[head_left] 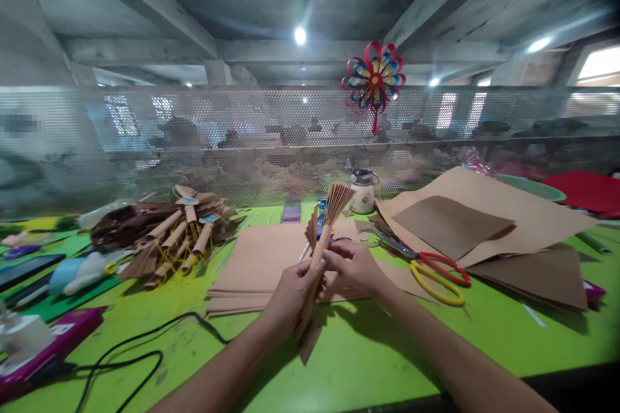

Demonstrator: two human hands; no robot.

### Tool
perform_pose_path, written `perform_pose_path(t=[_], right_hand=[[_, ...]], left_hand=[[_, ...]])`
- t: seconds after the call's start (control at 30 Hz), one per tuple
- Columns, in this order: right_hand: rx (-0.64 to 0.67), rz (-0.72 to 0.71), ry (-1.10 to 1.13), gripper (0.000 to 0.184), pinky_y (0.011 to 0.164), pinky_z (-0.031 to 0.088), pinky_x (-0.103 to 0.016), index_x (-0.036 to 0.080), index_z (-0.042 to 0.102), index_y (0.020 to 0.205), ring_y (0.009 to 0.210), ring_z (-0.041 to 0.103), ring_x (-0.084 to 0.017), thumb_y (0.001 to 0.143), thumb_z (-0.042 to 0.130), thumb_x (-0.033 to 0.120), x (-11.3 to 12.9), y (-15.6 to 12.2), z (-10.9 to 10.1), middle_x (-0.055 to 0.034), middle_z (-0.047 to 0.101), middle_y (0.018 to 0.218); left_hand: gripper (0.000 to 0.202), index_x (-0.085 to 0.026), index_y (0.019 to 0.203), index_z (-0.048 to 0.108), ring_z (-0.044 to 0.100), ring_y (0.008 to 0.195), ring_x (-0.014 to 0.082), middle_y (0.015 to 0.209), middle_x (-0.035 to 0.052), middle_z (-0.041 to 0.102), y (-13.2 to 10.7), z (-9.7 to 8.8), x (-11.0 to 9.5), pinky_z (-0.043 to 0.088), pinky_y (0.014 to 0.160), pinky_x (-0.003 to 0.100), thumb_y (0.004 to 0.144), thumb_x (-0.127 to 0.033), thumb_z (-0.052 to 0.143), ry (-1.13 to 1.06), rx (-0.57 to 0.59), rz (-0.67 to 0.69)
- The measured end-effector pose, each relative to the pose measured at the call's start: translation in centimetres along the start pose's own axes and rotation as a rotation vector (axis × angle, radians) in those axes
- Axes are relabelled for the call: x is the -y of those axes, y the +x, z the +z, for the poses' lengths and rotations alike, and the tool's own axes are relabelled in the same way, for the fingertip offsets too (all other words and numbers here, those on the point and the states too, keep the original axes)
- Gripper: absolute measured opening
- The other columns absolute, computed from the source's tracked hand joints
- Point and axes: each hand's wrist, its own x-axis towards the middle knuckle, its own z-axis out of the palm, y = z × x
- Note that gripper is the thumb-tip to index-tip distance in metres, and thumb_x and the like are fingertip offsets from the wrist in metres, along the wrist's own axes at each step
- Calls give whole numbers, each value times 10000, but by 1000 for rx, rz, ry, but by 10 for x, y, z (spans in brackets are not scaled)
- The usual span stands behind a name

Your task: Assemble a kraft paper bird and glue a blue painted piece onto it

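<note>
A bundle of pleated brown paper (338, 205), fanned at its top and narrow in the middle, stands tilted between my two hands above the green table. My left hand (294, 292) is closed round its lower middle, with the thumb lying along the roll. From the other side my right hand (357, 266) touches the same bundle, thumb and fingers pinched against it. Some of the right fingertips are hidden behind the paper. Just behind the hands lies a stack of flat brown paper sheets (247, 264). A smaller pleated piece shows beside the bundle's upper part.
Scissors (438, 277) with red and yellow handles lie right of my hands. Large brown sheets (527, 206) cover the right side. Several tied paper bundles (181, 232) lie left. A black cable (140, 335) and purple power strip (68, 342) are front left. A white jar (362, 197) stands behind.
</note>
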Motion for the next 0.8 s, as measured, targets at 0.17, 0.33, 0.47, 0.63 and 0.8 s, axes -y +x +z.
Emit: perform_pose_path(t=[0.17, 0.33, 0.47, 0.63, 0.8], right_hand=[[-251, -7, -147, 403, 625, 405, -307, 183, 637, 608, 607, 498, -169, 818, 619, 527, -15, 12, -25, -14, 563, 578], [-399, 92, -225, 485, 494, 361, -289, 177, 614, 656, 471, 437, -143, 808, 556, 635, -44, 22, -49, 24, 486, 487], [-348, 114, -355, 414, 558, 473, -300, 146, 662, 789, 543, 570, -158, 911, 545, 524, -50, 27, -43, 2, 603, 589], [-89, 75, -651, 218, 832, 564, -392, 149, 679, 1042, 919, 680, -187, 962, 630, 346, -34, 53, -17, -60, 703, 1049], [15, 121, -940, 354, 911, 551, -469, 169, 604, 1271, 1096, 640, -252, 962, 632, 339, -37, 76, 18, -106, 618, 1289]], left_hand=[[479, -104, 862, 674, 498, 514, 79, 667, 26, 637, 4, -12, -17, 373, 462, 182, 766, -564, 767, -21, -147, 106], [462, -121, 940, 649, 541, 579, 90, 688, -2, 635, 14, -30, -27, 438, 538, 193, 798, -550, 745, -47, -302, 216], [315, -126, 941, 636, 565, 582, 99, 718, -13, 618, 19, -34, -21, 465, 538, 223, 945, -441, 630, -26, -329, 216], [278, -127, 966, 631, 568, 588, 95, 755, -12, 615, 21, -33, -13, 483, 535, 225, 977, -402, 600, 6, -313, 202], [286, -127, 953, 626, 554, 565, 89, 739, -18, 601, 21, -36, -13, 481, 519, 221, 988, -407, 580, 29, -308, 192]])
